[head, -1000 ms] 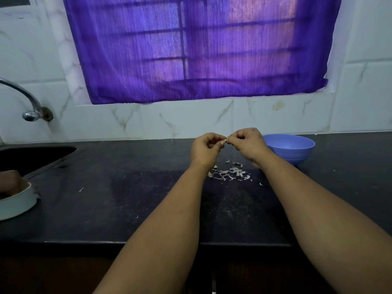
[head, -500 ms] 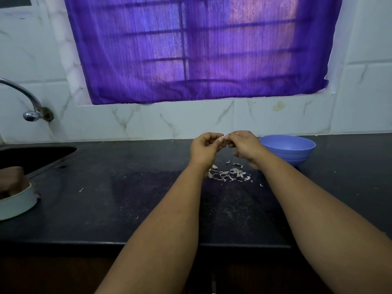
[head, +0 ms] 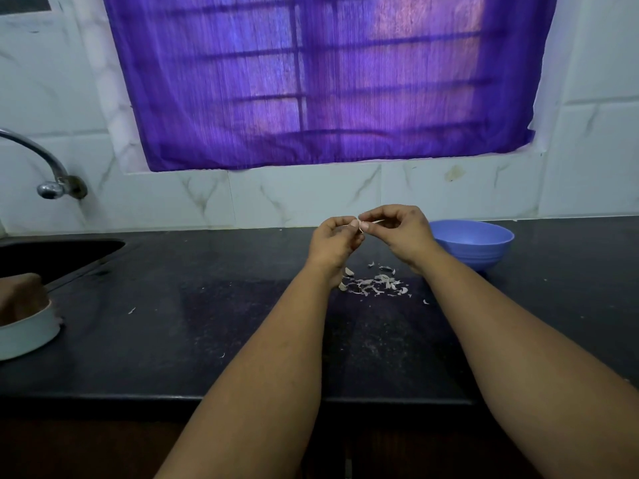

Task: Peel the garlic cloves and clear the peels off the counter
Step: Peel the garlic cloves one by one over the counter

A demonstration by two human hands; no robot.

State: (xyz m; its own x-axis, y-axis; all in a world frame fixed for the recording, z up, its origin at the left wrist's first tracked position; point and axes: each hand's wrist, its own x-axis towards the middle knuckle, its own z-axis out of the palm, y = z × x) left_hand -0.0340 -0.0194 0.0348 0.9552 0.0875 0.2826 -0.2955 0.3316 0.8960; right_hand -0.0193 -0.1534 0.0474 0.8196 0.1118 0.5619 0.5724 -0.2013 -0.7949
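While both hands are raised above the counter, the left hand and right hand pinch one small garlic clove between their fingertips. Peels lie on the counter below the hands, left of the bowl.

Single head-mounted wide-angle view. It looks forward and down across the dark tabletop toward the tiled wall and curtained window; forearms enter from the bottom edge, near the lens.
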